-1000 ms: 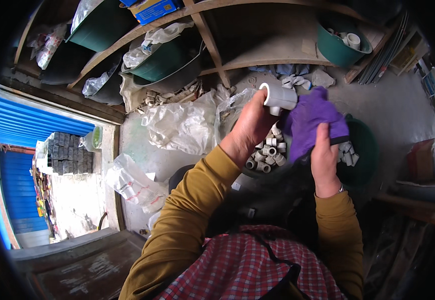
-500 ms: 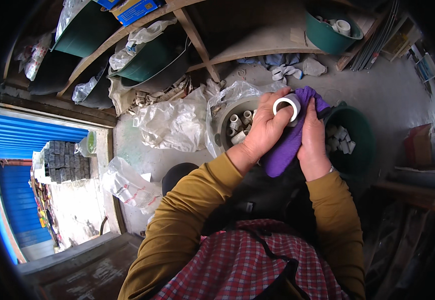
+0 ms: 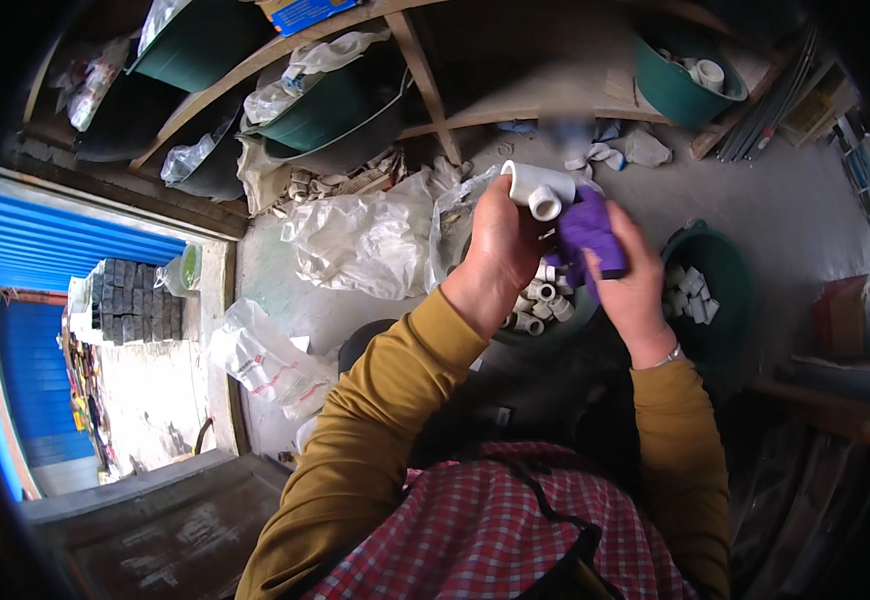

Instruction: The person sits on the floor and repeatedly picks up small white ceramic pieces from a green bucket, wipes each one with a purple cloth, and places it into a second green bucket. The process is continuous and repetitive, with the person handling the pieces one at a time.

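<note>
I hold a white pipe tee at one o'clock in my view, its short branch facing the camera. My left hand is closed around the tee's left end, while my right hand pinches a bunched purple cloth against the other end, fingers partly hidden behind the fabric. From the tee, small white fittings lie heaped at six o'clock beneath my hands, and a green bucket holding pale pieces stands at four. Crumpled clear plastic spreads at nine; a green basin sits at two.
</note>
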Motion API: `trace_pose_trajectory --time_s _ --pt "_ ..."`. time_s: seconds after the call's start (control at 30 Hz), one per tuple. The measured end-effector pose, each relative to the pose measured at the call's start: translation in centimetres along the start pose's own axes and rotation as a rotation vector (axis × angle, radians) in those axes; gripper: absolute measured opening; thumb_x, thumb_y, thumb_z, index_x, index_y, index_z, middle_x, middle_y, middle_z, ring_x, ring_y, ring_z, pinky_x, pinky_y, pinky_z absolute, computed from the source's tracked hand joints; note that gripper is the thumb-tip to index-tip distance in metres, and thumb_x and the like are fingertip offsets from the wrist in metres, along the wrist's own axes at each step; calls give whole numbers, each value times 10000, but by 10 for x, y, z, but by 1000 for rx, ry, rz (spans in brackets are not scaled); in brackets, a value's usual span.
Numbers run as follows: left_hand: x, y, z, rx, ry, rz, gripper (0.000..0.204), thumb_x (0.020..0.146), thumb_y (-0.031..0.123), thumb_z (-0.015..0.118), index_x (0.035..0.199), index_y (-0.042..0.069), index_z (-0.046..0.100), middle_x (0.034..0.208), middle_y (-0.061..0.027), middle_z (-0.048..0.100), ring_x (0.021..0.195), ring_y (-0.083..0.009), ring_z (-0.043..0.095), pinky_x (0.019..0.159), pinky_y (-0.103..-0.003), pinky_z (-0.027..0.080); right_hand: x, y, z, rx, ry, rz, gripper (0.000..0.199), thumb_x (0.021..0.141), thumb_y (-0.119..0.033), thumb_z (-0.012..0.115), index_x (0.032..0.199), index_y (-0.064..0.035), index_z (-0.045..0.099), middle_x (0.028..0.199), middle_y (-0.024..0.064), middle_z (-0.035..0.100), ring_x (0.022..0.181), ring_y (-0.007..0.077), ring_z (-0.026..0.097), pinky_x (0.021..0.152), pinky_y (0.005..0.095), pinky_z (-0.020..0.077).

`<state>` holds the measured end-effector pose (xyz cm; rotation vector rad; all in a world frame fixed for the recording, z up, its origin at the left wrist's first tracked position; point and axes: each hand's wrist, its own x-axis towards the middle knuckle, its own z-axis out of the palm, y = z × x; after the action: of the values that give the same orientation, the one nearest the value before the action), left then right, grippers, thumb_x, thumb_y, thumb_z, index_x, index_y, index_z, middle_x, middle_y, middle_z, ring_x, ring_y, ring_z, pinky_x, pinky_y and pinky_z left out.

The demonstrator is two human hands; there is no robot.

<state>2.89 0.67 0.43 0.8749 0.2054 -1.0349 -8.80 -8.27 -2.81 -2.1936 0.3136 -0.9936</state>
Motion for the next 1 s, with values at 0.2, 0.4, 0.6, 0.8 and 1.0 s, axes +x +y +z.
trace_pose_trajectory --time_s 0.2,0.4,0.6,0.8,1.0 --pt "-9 -24 13 126 -50 88 360 853 205 388 1148 9 450 1055 -124 519 958 -187 493 868 -272 379 8 -7 6 -375 -28 -210 503 729 -201 644 1183 -85 460 1116 187 490 935 370 528 787 409 455" --pt "-25 -23 23 462 -231 478 518 823 232 440 1289 31 335 1106 -122 478 1017 -176 452 907 -258 344 1 1 24 185 238 -104 409 776 -97 608 1135 -10 432 1074 140 516 961 252 539 802 334 436" --pt "-20 -25 20 536 -349 402 529 818 156 421 1316 37 286 1171 -96 458 1084 -170 421 949 -254 313 -1 1 2 321 179 117 284 844 -62 462 1116 23 468 1084 122 534 957 198 533 821 290 419" --pt "11 -48 -2 819 -441 682 567 834 147 477 1347 66 251 1304 -167 389 1214 -231 365 1008 -292 271 12 -6 -9 884 354 811 207 862 -93 466 1003 18 568 983 55 581 863 135 559 757 265 453" --pt "-9 -9 5 653 -603 346 570 812 111 560 1323 58 312 1213 -94 439 1109 -184 423 916 -308 379 13 4 -41 347 102 121 235 817 -74 509 1040 2 515 970 81 579 857 146 561 775 268 443"
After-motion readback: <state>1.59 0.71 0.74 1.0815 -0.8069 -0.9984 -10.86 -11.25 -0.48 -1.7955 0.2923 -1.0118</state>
